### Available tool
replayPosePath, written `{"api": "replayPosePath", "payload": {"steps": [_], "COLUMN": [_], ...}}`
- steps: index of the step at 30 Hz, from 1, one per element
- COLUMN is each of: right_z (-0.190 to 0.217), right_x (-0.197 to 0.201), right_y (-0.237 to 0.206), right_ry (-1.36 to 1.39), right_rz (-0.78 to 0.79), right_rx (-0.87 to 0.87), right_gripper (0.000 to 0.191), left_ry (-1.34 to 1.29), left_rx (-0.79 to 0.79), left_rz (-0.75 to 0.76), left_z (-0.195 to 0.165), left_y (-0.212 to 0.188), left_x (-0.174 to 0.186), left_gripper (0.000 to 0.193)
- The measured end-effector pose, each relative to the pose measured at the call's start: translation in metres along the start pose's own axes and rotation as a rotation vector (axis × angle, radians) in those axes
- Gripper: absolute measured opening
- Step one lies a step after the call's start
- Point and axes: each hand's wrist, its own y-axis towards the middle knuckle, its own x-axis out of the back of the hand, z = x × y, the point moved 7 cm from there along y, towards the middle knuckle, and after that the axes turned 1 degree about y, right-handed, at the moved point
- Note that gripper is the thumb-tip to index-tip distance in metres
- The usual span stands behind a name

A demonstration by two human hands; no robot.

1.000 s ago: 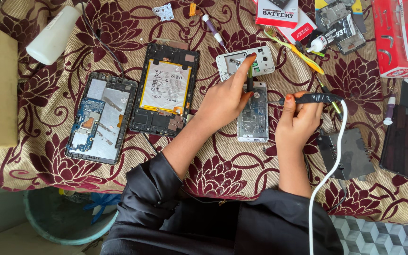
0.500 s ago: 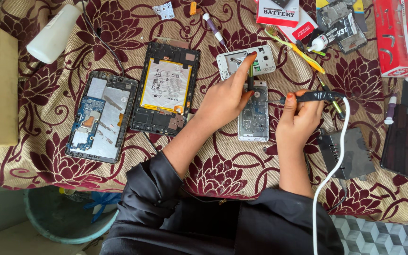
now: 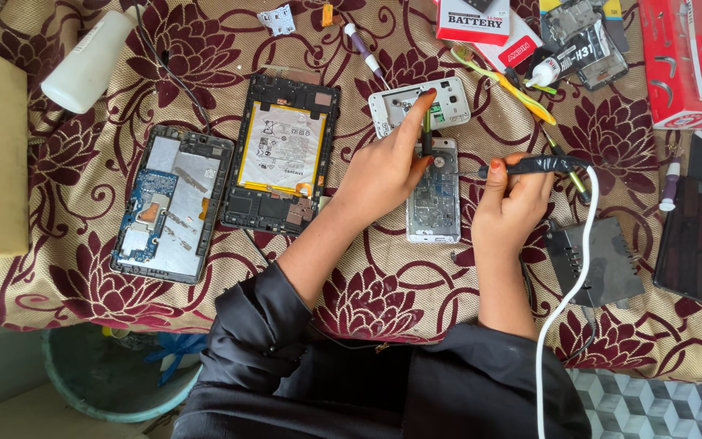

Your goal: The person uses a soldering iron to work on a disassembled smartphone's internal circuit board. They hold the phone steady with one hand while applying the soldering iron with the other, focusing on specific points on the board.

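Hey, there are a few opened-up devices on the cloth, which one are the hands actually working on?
The small silver phone right of centre. The left hand rests on it; the right hand points a soldering iron at it. Both larger tablets lie untouched to the left.

Opened phone (image 3: 434, 195): bare shiny metal. Tablecloth (image 3: 383, 293): woven cloth, matt. Bottle (image 3: 91, 61): smooth white plastic.

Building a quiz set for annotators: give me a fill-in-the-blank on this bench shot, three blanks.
1. The right hand holds a black tool with a ___ cable.
2. The left hand rests on the opened ___.
3. The white bottle lies at the cloth's top ___ corner.

Missing words: white; phone; left
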Motion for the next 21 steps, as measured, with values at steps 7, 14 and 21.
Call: {"api": "replayPosePath", "payload": {"steps": [7, 14, 21], "right_z": [-0.0011, -0.002, -0.0008], "right_x": [0.0018, 0.0012, 0.0002], "right_y": [-0.0005, -0.0017, -0.0007], "right_ry": [0.011, 0.015, 0.024], "right_rz": [-0.002, 0.004, 0.008], "right_rx": [-0.008, -0.015, -0.019], "right_gripper": [0.019, 0.017, 0.018], "left_ry": [-0.012, -0.012, 0.01], "left_rx": [-0.024, -0.011, 0.022], "left_rz": [-0.012, -0.004, 0.025], "left_z": [-0.0006, 0.0002, 0.0019], "left_y": [0.0004, -0.0003, 0.0007], "left_x": [0.0001, 0.0005, -0.0005], "left_gripper": [0.093, 0.093, 0.093]}}
